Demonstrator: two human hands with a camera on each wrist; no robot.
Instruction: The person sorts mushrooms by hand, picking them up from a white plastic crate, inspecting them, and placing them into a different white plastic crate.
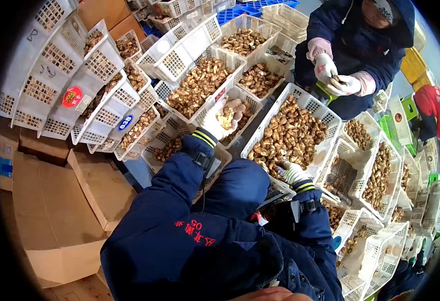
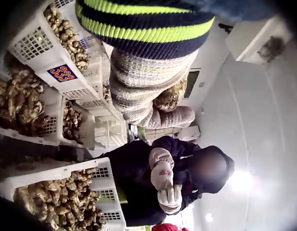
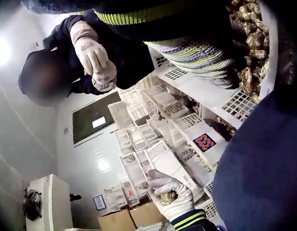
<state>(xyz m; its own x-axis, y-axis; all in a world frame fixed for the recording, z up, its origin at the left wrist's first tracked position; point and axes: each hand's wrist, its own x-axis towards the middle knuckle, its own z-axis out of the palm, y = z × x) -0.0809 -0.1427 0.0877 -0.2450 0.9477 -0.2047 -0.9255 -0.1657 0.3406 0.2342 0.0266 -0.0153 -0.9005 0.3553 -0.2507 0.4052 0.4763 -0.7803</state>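
My gloved left hand (image 1: 220,122) is raised over the crates and grips a pale brown mushroom (image 1: 225,118). In the left wrist view its fingers curl round the mushroom (image 2: 170,97); the right wrist view shows the same mushroom (image 3: 167,198) against the palm. My gloved right hand (image 1: 292,172) reaches over the near side of a white plastic crate (image 1: 330,120), fingers among the knobby brown mushrooms (image 1: 292,133) there. Its fingertips are hidden in the wrist view, so I cannot tell whether they grip one.
Across from me a person in a dark hooded coat (image 1: 360,50) handles something small with white gloves. White crates of mushrooms (image 1: 200,88) surround me, some stacked at the left (image 1: 54,65). An opened cardboard box (image 1: 54,200) lies to my left.
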